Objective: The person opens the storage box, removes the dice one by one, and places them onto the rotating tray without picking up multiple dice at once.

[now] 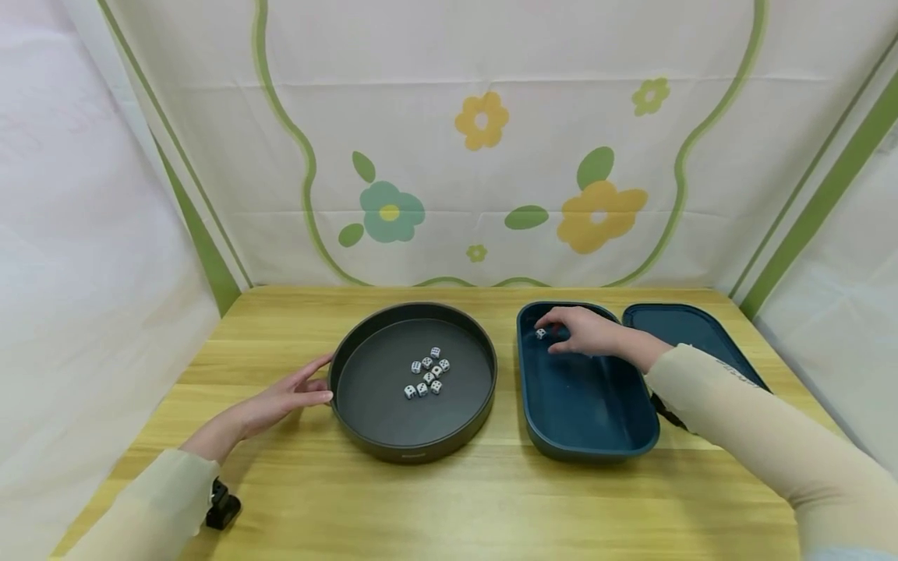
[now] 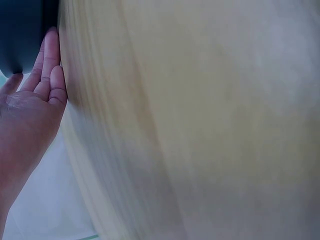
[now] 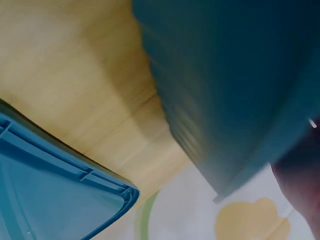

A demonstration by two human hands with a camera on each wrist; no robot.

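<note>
Over in the far left corner of the blue box (image 1: 585, 405), the right hand (image 1: 585, 331) curls its grip around a die (image 1: 541, 333), while the left hand (image 1: 281, 397) rests flat-fingered against the round tray (image 1: 351, 436).

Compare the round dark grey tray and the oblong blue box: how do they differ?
Shape: the round dark grey tray is circular with a low wall; the oblong blue box is a rounded rectangle and looks deeper.
Contents: the tray holds a cluster of white dice; the box shows one white die.
Contact: the left hand touches the tray's outer rim; the right hand reaches inside the box.
Both sit open-topped on the wooden table.
</note>
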